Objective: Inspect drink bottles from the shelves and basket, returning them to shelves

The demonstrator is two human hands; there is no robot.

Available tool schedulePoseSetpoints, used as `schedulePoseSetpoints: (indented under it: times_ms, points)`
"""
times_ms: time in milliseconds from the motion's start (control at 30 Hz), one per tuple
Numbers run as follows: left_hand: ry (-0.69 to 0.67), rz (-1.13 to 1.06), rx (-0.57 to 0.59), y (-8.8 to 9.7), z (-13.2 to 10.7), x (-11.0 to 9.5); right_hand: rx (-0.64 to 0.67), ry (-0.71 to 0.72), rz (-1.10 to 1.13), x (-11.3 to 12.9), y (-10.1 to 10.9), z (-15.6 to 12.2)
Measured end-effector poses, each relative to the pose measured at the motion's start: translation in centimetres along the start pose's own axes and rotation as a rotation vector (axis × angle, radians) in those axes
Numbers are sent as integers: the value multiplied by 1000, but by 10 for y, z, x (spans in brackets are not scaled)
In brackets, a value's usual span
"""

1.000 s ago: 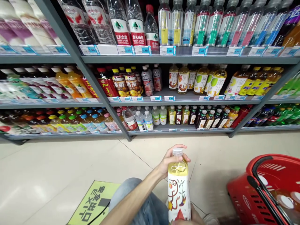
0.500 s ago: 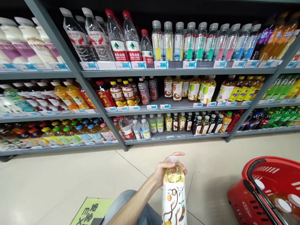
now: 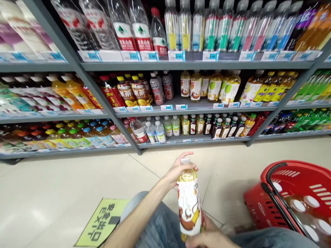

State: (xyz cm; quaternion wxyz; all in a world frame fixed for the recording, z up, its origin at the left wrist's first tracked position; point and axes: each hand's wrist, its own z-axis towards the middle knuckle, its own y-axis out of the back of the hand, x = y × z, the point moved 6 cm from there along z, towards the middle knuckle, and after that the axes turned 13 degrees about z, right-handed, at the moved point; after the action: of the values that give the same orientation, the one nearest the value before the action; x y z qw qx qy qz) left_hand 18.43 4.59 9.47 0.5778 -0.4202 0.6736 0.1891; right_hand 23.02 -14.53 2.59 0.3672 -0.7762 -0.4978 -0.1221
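The left hand [image 3: 178, 170] curls around the neck of 1 labelled bottle [image 3: 188, 203], whose body extends below that hand; the right hand [image 3: 208, 237] clasps its base, the bottle spanning between the 2.

Left hand [image 3: 178, 170] curls high, forearm [image 3: 141, 210] stretched forward; right hand [image 3: 207, 238] low, seemingly cupped.

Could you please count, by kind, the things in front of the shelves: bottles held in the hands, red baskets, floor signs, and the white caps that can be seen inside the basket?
Held bottle: 1
Red basket: 1
Yellow-green floor sign: 1
White caps visible in the basket: 5
Total: 8
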Motion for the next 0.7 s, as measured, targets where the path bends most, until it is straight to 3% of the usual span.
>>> schedulePoseSetpoints:
  times_ms: [67, 133, 400, 700]
  points:
    - [60, 41, -131, 5, 5, 8, -129, -19, 104, -4, 7, 4]
    - [101, 66, -191, 5, 7, 14, -212, -41, 160, -7, 10, 3]
    - [125, 119, -140, -5, 1, 12, -194, -69, 175, -15, 10, -3]
    - [114, 122, -131, -1, 4, 19, -255, -71, 183, -12, 13, 1]
